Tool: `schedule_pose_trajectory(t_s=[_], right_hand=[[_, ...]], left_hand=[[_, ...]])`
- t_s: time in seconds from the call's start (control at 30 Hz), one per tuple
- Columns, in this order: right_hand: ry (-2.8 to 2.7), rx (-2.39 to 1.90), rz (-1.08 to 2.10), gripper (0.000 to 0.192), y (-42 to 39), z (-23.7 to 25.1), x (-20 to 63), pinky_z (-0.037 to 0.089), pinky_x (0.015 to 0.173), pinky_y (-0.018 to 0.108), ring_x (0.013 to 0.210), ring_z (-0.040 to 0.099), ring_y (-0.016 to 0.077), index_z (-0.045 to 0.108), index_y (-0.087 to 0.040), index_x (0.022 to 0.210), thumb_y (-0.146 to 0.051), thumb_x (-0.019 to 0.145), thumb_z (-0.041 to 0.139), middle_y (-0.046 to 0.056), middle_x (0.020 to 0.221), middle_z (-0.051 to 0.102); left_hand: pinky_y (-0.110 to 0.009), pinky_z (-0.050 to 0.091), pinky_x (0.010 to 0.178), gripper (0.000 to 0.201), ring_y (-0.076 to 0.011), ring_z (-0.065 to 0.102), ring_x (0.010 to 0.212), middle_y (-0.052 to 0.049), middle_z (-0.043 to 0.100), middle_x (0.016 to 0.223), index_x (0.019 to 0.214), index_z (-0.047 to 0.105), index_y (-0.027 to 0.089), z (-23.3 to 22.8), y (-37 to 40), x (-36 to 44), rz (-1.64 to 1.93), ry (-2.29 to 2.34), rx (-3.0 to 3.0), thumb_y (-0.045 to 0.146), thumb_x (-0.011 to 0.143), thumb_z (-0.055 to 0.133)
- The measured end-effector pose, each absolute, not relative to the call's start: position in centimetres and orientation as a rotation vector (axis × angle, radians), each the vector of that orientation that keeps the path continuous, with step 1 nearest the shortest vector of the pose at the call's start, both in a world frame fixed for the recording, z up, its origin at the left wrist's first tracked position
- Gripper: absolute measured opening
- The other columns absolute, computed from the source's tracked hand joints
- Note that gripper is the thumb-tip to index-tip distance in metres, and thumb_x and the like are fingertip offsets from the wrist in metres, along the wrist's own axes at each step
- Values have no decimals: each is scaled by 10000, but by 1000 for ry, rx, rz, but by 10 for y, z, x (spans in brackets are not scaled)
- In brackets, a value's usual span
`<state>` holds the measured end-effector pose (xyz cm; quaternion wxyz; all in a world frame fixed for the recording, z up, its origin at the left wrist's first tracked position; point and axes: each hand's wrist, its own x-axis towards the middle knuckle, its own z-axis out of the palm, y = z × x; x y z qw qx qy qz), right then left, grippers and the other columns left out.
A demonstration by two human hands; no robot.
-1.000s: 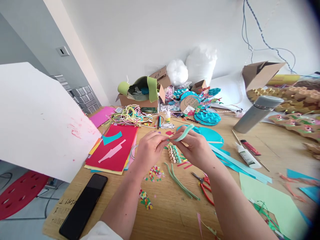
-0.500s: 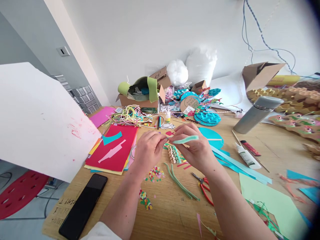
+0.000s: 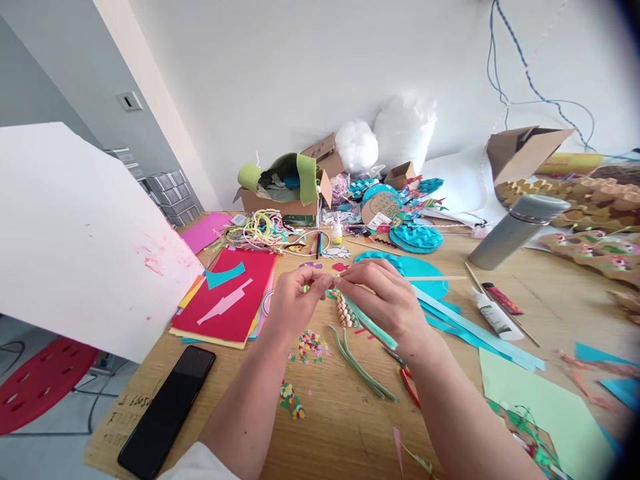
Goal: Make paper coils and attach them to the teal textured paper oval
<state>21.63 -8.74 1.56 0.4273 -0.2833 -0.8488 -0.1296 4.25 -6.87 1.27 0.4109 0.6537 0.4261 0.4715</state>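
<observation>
A mint-green pipe cleaner is pinched at its upper end, and its loose length slants down to the right below my right hand. My left hand is closed, thumb against fingertips, at that end. Right beside it, my right hand is closed on the same pipe cleaner, the fingertips of both hands nearly meeting. Beyond and below them lie coiled pipe cleaners, partly covered by my right hand. Straight green pipe cleaners rest on the table nearer to me, with red-handled pliers partly hidden by my right forearm.
Colourful confetti is scattered near my left wrist. Coloured paper sheets and a black phone lie left. Blue paper strips, a white glue bottle and a grey flask are right. Craft supplies crowd the back.
My right hand has turned over, fingers now pointing left and downward. The pipe cleaner's loose end has swung from above the right hand to below it. My left hand stays nearly in place.
</observation>
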Motion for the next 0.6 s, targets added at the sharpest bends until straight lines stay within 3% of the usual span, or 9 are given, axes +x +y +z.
schedule_pose_trajectory(t_s=[0.1, 0.27, 0.47, 0.6], right_hand=[[-2093, -775, -246, 191, -84, 10, 219, 476, 709, 351, 830, 607, 210, 661, -173, 981, -102, 921, 494, 85, 867, 645], [-1994, -833, -22, 153, -78, 2, 222, 466, 632, 290, 748, 595, 166, 655, -201, 936, -106, 903, 540, 60, 864, 616], [-1954, -823, 189, 104, -74, 5, 222, 490, 666, 296, 765, 604, 170, 668, -191, 883, -159, 911, 573, 48, 813, 609], [-1927, -895, 319, 102, -76, 11, 227, 515, 759, 331, 869, 642, 203, 699, -210, 944, -258, 856, 680, 55, 912, 681]], left_hand=[[-249, 467, 645, 239, -150, 619, 672, -27, 672, 671, 760, 687, 142, 10, -65, 42, 1159, 1038, 1672, 345, 861, 612], [-315, 513, 838, 179, -191, 664, 950, -72, 724, 1014, 1022, 706, 192, 6, -62, 38, 1276, 959, 2081, 255, 866, 643], [-336, 518, 784, 137, -191, 655, 874, -66, 730, 913, 975, 711, 192, 3, -60, 37, 1320, 944, 2481, 207, 897, 599], [-338, 505, 768, 134, -190, 643, 843, -62, 722, 873, 962, 704, 179, 4, -59, 36, 1341, 955, 2582, 196, 903, 586]])
